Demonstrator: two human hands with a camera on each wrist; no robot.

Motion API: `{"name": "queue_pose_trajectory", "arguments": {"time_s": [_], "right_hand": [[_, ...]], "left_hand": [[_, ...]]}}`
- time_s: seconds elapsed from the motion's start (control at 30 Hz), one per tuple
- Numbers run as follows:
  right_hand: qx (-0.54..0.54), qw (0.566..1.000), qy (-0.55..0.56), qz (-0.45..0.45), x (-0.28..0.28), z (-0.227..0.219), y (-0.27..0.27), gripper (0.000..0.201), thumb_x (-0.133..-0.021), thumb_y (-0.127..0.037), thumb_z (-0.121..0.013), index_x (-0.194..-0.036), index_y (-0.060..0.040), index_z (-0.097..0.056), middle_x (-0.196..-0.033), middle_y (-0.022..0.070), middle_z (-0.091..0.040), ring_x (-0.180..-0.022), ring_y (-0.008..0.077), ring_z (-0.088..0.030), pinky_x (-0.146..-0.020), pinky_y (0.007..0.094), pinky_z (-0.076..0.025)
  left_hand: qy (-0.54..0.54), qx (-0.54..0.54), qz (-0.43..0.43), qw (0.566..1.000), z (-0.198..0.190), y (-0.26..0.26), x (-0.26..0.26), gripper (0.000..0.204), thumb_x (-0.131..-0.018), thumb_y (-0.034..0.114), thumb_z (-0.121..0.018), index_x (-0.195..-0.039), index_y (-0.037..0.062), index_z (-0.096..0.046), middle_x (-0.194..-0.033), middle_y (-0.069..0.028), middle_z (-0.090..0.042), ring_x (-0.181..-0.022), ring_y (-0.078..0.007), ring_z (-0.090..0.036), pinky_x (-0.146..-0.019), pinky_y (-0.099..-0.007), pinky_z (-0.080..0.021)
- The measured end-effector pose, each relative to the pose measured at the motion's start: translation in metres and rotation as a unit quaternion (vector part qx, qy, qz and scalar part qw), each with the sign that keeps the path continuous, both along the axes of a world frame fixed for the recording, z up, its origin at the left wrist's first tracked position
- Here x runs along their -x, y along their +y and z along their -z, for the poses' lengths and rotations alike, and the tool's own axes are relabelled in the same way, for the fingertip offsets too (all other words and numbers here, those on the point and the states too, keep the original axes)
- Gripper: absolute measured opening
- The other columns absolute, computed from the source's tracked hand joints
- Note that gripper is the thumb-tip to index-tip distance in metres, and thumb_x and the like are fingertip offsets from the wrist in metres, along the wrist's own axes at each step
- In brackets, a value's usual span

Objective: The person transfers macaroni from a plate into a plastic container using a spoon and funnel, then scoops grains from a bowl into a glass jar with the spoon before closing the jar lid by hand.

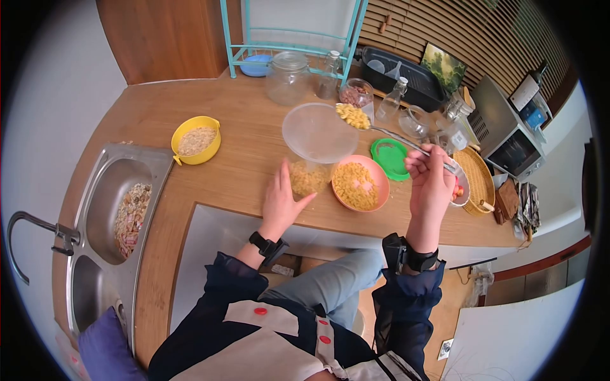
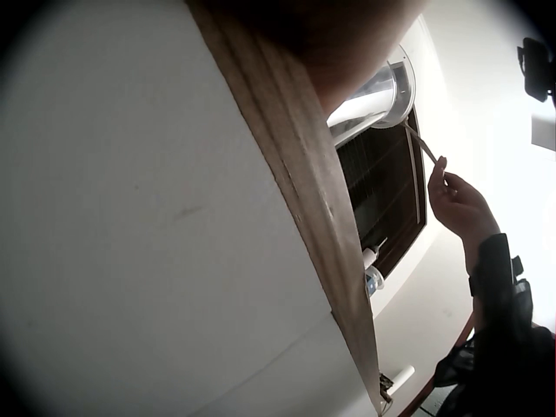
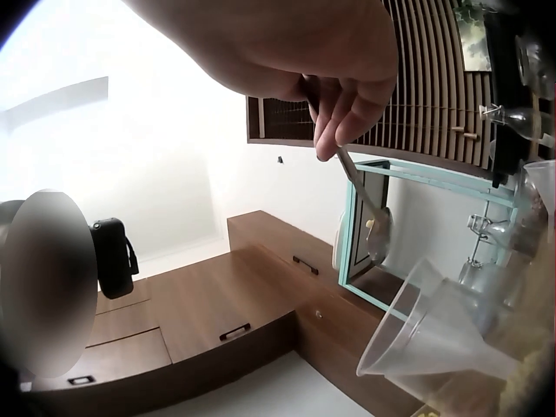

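My right hand (image 1: 427,174) grips the handle of a metal spoon (image 1: 397,138) raised above the counter, its bowl heaped with yellow pasta (image 1: 353,116) at the funnel's far right edge. The wide translucent funnel (image 1: 318,133) sits over a clear jar (image 1: 306,180) partly filled with the same pasta. Beside that jar, my left hand (image 1: 281,203) rests with fingers straight and thumb spread along its near side. Right of the jar stands a pink bowl (image 1: 385,185) of yellow pasta. From below, the right wrist view shows the spoon (image 3: 369,208) over the funnel (image 3: 408,339).
A green lid (image 1: 389,159) lies behind the pink bowl. Glass jars and bottles (image 1: 391,101) line the back, near a teal rack (image 1: 292,47). At left are a yellow bowl (image 1: 213,145) of oats and a sink (image 1: 108,171). A wicker tray (image 1: 478,181) and microwave (image 1: 508,136) stand right.
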State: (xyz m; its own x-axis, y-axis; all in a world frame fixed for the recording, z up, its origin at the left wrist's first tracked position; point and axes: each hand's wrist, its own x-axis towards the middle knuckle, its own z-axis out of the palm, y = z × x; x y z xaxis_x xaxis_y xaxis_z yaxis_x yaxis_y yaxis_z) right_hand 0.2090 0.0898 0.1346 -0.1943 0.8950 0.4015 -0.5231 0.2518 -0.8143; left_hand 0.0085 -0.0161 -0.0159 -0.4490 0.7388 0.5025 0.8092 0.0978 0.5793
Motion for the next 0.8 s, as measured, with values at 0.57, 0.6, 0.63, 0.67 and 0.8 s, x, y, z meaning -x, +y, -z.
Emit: {"name": "queue_pose_trajectory", "arguments": {"time_s": [0.57, 0.6, 0.63, 0.67, 0.8], "right_hand": [[-0.019, 0.999, -0.024, -0.03, 0.029, 0.005, -0.015, 0.024, -0.093, -0.019, -0.044, -0.094, 0.0038, -0.051, -0.082, 0.0155, -0.061, -0.074, 0.0196, -0.061, -0.069, 0.028, -0.05], [-0.025, 0.999, -0.026, -0.028, 0.029, 0.005, -0.016, 0.024, -0.093, -0.019, -0.044, -0.094, 0.0038, -0.051, -0.082, 0.0154, -0.061, -0.074, 0.0196, -0.061, -0.069, 0.0282, -0.05], [-0.025, 0.999, -0.026, -0.028, 0.03, 0.005, -0.016, 0.024, -0.093, -0.019, -0.044, -0.094, 0.0038, -0.051, -0.082, 0.0154, -0.061, -0.074, 0.0196, -0.061, -0.069, 0.0282, -0.05], [-0.028, 0.999, -0.028, -0.025, 0.03, 0.005, -0.017, 0.024, -0.093, -0.019, -0.044, -0.094, 0.0038, -0.051, -0.082, 0.0153, -0.061, -0.074, 0.0196, -0.061, -0.069, 0.0283, -0.05], [-0.037, 0.998, -0.035, -0.023, 0.03, 0.005, -0.019, 0.025, -0.093, -0.02, -0.043, -0.094, 0.0038, -0.051, -0.083, 0.0152, -0.061, -0.075, 0.0196, -0.061, -0.07, 0.0287, -0.051]], "left_hand": [[-0.031, 0.024, 0.01, 0.999, -0.007, -0.003, -0.002, 0.093, -0.068, 0.032, -0.072, -0.134, -0.002, -0.016, -0.127, -0.0252, -0.034, -0.115, -0.0381, -0.039, -0.091, -0.0419, -0.038], [-0.032, 0.025, 0.01, 0.999, -0.006, -0.002, -0.001, 0.093, -0.068, 0.032, -0.072, -0.134, -0.002, -0.016, -0.127, -0.0251, -0.034, -0.115, -0.0379, -0.039, -0.091, -0.0418, -0.038], [-0.033, 0.027, 0.009, 0.999, -0.006, -0.002, -0.001, 0.093, -0.068, 0.032, -0.072, -0.134, -0.002, -0.016, -0.127, -0.0249, -0.034, -0.115, -0.0376, -0.039, -0.092, -0.0416, -0.038], [-0.033, 0.027, 0.009, 0.999, -0.006, -0.002, -0.001, 0.093, -0.068, 0.032, -0.072, -0.134, -0.002, -0.016, -0.127, -0.0249, -0.034, -0.115, -0.0376, -0.039, -0.092, -0.0416, -0.038], [-0.039, 0.027, 0.009, 0.999, -0.009, -0.003, -0.002, 0.093, -0.069, 0.032, -0.072, -0.134, -0.0019, -0.016, -0.127, -0.0247, -0.035, -0.115, -0.037, -0.04, -0.092, -0.0413, -0.038]]}}
